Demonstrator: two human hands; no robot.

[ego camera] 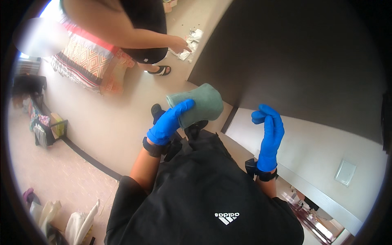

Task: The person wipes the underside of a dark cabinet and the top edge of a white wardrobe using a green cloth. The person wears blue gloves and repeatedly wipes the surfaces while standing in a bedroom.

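Observation:
My left hand point(170, 124), in a blue glove, grips a folded green cloth point(203, 104) with the thumb laid across its top. The cloth is held in front of my body, above the floor. My right hand point(271, 131), also gloved in blue, is raised to the right with its fingers bent and nothing visible in them. It is apart from the cloth and appears near the dark panel and the white wall. Black bands sit on both wrists.
Another person's hand point(180, 45) points toward crumpled white paper point(193, 39) on the floor. A patterned cloth point(88, 58) covers something beside that person. A large dark panel point(291, 61) stands ahead on the right. A switch plate point(345, 172) is on the white wall. Bags point(79, 223) lie lower left.

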